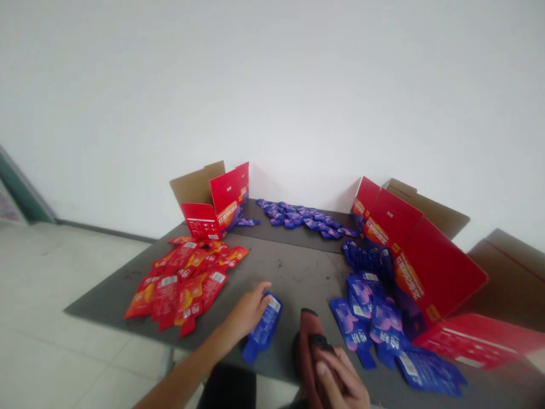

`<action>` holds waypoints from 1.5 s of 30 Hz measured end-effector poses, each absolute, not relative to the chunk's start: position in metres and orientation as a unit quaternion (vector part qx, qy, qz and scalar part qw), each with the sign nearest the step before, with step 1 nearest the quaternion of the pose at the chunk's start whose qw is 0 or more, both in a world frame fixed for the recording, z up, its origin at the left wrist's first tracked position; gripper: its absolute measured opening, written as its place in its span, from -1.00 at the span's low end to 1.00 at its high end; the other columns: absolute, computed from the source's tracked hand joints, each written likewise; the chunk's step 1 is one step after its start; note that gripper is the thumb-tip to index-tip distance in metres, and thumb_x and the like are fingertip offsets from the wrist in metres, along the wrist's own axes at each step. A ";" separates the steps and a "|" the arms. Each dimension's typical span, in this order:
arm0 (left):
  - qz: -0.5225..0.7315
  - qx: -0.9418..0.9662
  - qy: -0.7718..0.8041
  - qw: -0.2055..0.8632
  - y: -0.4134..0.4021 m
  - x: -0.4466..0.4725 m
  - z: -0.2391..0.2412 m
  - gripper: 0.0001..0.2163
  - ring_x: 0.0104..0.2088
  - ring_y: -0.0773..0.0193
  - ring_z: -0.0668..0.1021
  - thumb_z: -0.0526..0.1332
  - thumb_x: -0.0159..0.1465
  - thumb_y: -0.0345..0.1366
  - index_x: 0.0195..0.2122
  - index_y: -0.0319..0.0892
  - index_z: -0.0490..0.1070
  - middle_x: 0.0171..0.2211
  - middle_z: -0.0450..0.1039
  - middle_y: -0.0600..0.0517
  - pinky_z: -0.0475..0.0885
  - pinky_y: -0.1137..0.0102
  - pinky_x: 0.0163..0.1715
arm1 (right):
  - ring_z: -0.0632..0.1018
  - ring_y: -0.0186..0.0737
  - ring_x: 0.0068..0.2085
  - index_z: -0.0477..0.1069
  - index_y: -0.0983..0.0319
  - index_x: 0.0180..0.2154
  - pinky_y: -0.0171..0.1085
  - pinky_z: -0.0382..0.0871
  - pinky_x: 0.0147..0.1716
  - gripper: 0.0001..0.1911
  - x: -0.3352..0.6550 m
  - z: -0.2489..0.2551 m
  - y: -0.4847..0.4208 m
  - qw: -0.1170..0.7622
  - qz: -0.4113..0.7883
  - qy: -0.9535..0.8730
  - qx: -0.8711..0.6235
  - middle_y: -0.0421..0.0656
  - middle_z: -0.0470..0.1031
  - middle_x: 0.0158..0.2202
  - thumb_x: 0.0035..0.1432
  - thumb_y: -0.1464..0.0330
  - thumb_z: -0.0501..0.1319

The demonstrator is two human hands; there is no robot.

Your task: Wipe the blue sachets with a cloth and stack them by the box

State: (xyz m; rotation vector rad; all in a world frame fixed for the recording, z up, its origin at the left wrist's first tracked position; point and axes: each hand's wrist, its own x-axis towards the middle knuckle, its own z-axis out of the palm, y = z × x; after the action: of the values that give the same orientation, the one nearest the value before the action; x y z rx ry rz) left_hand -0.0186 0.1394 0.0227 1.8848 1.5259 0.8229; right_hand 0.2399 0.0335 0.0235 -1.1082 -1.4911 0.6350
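My left hand [250,307] is closed at the upper left edge of a blue pouch [264,329], with the thumb on top and the index finger stretched past its corner. A white barcode label shows on that pouch. My right hand [340,380] wraps around a reddish-brown handheld tool [310,352] with a black tip and a black knob; its exact kind is unclear. Between the hands, the pouch and the tool are apart. To the right of the tool lie loose blue pouches [361,301], and to the left of my left hand spreads a pile of red pouches [187,278].
Red cartons with raised flaps stand on the grey table [293,267]: one carton [202,218] at the back left, others [438,267] along the right side. A row of blue-purple pouches [298,216] lies along the back by the white wall [298,102].
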 end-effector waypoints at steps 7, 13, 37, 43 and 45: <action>0.329 0.708 0.583 0.227 0.122 -0.002 0.023 -0.54 0.12 0.04 0.56 0.05 0.50 -0.21 0.38 -0.20 0.17 0.09 0.50 -0.23 0.44 0.13 0.14 | 0.66 0.00 -0.09 0.70 0.05 -0.15 -0.15 0.61 -0.12 -0.71 0.245 0.019 0.030 0.526 0.274 -0.586 -0.552 -0.08 0.67 -0.13 0.19 0.07 0.35; 0.264 0.833 0.483 0.061 0.047 -0.014 0.038 -0.56 0.33 0.04 0.33 0.16 0.48 -0.11 0.34 -0.06 0.29 0.35 0.26 -0.12 0.32 0.07 0.32 | 0.64 0.03 -0.01 0.68 0.08 -0.09 -0.08 0.55 -0.01 -0.65 0.244 0.012 0.040 0.503 0.301 -0.577 -0.569 -0.06 0.66 -0.03 0.17 0.05 0.36; 0.279 0.876 0.392 -0.029 0.011 -0.051 -0.007 -0.65 0.24 0.19 0.50 -0.04 0.54 -0.42 0.22 -0.23 0.43 0.21 0.50 -0.09 0.44 0.21 0.19 | 0.51 -0.08 -0.13 0.64 0.07 0.01 -0.14 0.41 -0.07 -0.73 0.174 0.063 0.166 0.184 -0.014 -0.857 -0.482 -0.03 0.54 -0.13 0.41 0.26 0.19; 0.304 0.860 0.409 -0.011 0.007 -0.048 -0.012 -0.66 0.12 0.15 0.60 -0.02 0.53 -0.42 0.16 -0.22 0.49 0.06 0.61 -0.11 0.45 0.19 0.15 | 0.52 -0.11 -0.05 0.57 -0.01 0.10 -0.18 0.43 -0.02 -0.69 0.149 0.066 0.112 0.216 0.035 -0.882 -0.417 -0.08 0.53 -0.05 0.45 0.22 0.14; 0.313 0.854 0.415 -0.002 0.006 -0.047 -0.012 -0.66 0.07 0.15 0.63 -0.03 0.53 -0.42 0.13 -0.21 0.51 0.01 0.64 -0.10 0.44 0.19 0.13 | 0.54 -0.15 -0.06 0.57 -0.02 0.08 -0.21 0.45 -0.05 -0.71 0.145 0.054 0.108 0.184 0.063 -0.903 -0.383 -0.11 0.54 -0.07 0.44 0.23 0.16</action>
State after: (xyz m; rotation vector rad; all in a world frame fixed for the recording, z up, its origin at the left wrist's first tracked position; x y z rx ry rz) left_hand -0.0470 0.0064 -0.0120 2.6878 1.3043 0.9858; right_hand 0.1449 0.1076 0.0542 -1.0794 -2.5456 0.1770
